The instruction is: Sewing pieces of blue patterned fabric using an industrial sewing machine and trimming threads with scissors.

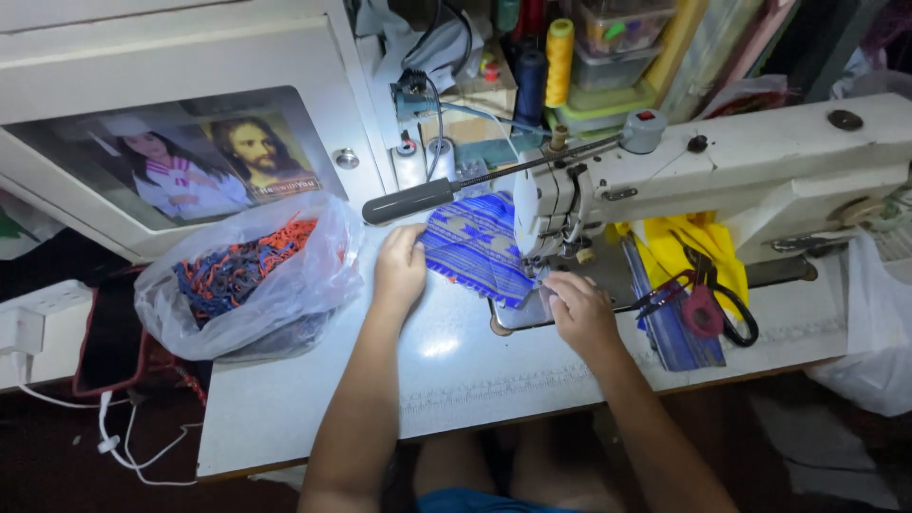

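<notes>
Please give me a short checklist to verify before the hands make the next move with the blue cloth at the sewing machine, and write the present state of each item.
1. Blue patterned cloth lies flat on the table behind the needle area: ok.
2. Left hand rests on the cloth's left edge: ok.
3. Right hand is in front of the machine head, fingers near the presser foot but not under it: cannot tell.
4. Scissors lie to the right, apart from both hands: ok.
5. Plastic bag of scraps sits clear of the cloth: ok.
6. Thread reaches the needle: cannot tell.
</notes>
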